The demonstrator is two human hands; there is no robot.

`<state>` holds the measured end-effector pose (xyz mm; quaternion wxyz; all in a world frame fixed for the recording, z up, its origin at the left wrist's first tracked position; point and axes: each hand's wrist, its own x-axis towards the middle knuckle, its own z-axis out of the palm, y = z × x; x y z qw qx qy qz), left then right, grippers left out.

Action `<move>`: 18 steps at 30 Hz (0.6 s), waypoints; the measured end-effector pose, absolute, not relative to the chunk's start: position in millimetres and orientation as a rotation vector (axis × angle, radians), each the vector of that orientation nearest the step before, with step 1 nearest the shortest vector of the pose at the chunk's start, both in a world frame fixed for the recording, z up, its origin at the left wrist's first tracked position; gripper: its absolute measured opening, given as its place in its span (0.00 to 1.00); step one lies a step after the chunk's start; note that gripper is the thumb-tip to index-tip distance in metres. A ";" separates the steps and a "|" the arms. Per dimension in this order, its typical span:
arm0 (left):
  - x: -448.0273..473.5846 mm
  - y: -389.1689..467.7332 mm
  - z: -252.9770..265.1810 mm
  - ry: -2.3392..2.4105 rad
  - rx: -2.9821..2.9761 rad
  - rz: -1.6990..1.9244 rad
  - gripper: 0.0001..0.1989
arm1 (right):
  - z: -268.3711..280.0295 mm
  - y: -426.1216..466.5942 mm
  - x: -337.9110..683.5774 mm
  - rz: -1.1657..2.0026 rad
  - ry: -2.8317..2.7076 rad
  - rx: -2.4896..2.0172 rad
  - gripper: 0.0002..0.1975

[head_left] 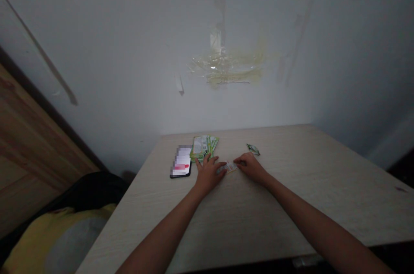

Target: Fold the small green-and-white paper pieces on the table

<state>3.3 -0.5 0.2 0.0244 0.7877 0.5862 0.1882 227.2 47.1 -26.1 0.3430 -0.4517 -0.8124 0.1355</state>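
Note:
A small pale card (pixel 231 166) with printed marks lies low over the table between my hands. My left hand (pixel 208 173) has its thumb and forefinger on the card's left end, while its other fingers spread toward a stack of green-and-white printed packets (pixel 201 145). At the card's right end, my right hand (pixel 252 168) pinches the edge with its fingers curled. What lies under the fingertips is hidden. Beyond the right hand is a small crumpled green-and-white wrapper (pixel 253 149). A phone (pixel 181 162) with a lit, blurred screen lies left of the stack.
The pale wooden table (pixel 278 231) backs onto a grey wall (pixel 129 49) with strips of peeling clear tape (pixel 226 67). Wooden panelling (pixel 32 144) rises on the left. Below it sits a yellow and grey soft item (pixel 61 235) beside dark cloth (pixel 87 194).

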 end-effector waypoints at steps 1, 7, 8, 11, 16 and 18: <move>3.5 -0.8 0.6 1.817 2.436 0.587 0.16 | -25.7 46.9 227.1 0.349 -2.112 -1.174 0.10; 3.9 -1.2 0.9 1.797 2.447 0.613 0.17 | -20.6 43.9 225.3 0.340 -2.119 -1.134 0.09; 3.7 -0.8 0.5 1.801 2.452 0.611 0.17 | -19.5 43.3 225.1 0.340 -2.121 -1.127 0.09; 3.0 0.9 -1.0 1.822 2.438 0.626 0.16 | -15.6 41.6 224.9 0.366 -2.130 -1.095 0.09; 2.2 2.1 -1.4 1.847 2.411 0.672 0.12 | -10.4 38.3 224.6 0.493 -2.141 -1.035 0.10; 2.6 1.2 -0.7 1.854 2.414 0.679 0.12 | -10.2 36.9 223.8 0.525 -2.144 -1.004 0.11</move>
